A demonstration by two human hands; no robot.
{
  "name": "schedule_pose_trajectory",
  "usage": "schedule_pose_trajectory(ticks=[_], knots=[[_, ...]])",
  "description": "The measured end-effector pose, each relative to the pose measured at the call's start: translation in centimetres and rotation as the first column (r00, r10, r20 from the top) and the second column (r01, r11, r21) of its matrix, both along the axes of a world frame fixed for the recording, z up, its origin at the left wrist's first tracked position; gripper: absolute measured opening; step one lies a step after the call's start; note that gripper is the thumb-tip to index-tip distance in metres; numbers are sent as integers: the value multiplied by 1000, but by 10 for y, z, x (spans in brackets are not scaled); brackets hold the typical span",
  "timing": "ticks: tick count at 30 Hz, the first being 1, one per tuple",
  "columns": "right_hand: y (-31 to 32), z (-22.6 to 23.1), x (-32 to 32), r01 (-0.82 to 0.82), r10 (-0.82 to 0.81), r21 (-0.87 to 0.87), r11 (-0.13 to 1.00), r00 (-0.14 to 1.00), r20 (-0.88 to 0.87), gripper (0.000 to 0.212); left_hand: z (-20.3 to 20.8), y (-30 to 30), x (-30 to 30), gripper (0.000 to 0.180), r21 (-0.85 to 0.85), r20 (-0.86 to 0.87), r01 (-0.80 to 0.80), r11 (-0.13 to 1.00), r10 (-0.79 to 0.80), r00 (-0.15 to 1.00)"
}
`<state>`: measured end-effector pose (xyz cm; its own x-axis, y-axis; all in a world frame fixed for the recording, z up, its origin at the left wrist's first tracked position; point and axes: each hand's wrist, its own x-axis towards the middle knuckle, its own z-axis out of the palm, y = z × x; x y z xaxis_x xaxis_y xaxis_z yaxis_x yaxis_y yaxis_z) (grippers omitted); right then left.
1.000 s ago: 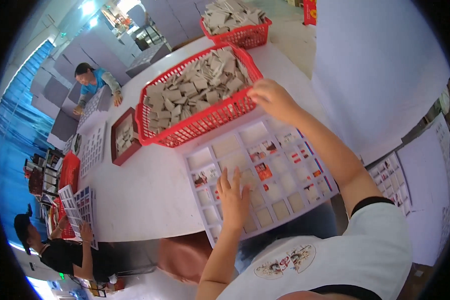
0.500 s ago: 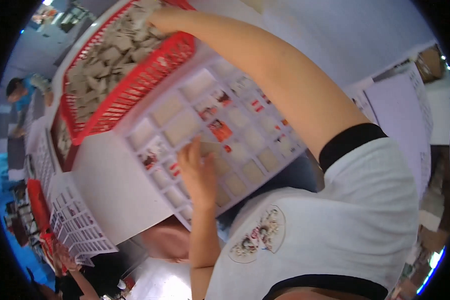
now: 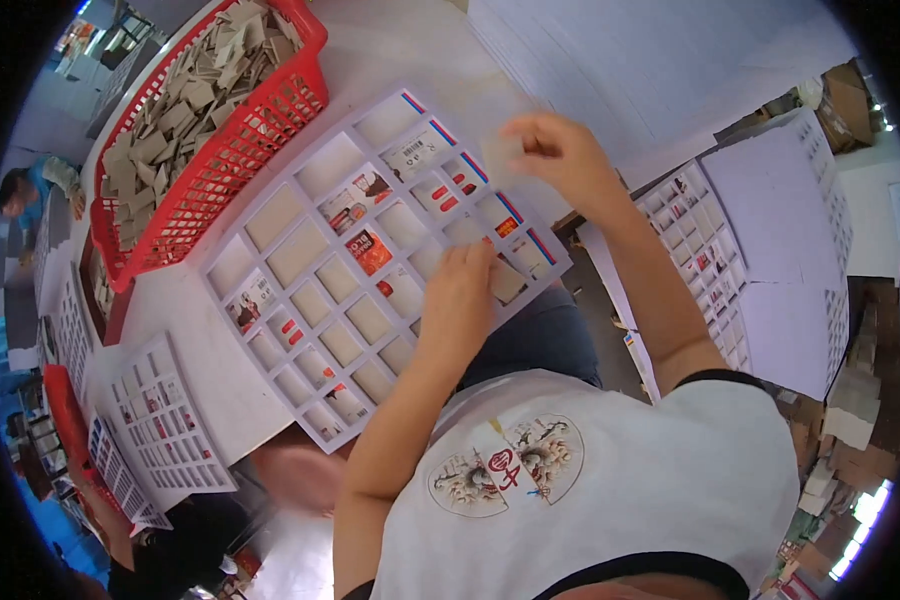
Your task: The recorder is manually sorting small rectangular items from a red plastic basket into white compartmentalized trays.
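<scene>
A white grid tray [image 3: 255, 345] with many square and oblong compartments lies tilted before me. Several compartments show grey-beige cardboard bottoms; others show printed red, white and black patches. My left hand [image 3: 458, 305] is over the tray's near right part, its fingers closed at a small cardboard piece [image 3: 508, 281] that sits aslant in a compartment. Above the tray's right edge, my right hand [image 3: 570, 160] pinches a pale, motion-blurred cardboard piece [image 3: 502, 152]. A red plastic basket [image 3: 240, 150], heaped with loose cardboard pieces [image 3: 185, 110], stands beyond the tray at the left.
Another grid tray [image 3: 175, 420] leans at the lower left, near a co-worker's arm [image 3: 105, 515]. At the right are a further printed grid tray [image 3: 692, 250] and large white sheets [image 3: 770, 200]. Farther left, a person in blue [image 3: 40, 195] is at work.
My right hand has come out of the basket and back over the tray's right edge with a cardboard piece. My left hand has shifted right across the tray.
</scene>
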<state>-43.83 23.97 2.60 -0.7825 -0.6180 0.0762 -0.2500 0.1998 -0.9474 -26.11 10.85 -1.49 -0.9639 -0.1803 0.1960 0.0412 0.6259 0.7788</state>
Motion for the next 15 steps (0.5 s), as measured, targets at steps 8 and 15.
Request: schedule_pose_trajectory(ticks=[8,15], knots=[[53,-41,51,-56,57,-14,998,915,398,16,6,-6,-17,19,-197,71,135,971,-123,990],[58,-44,47,-122,132,105,987,987,-90,18,-2,36,24,41,-431,92,93,898,-59,994]])
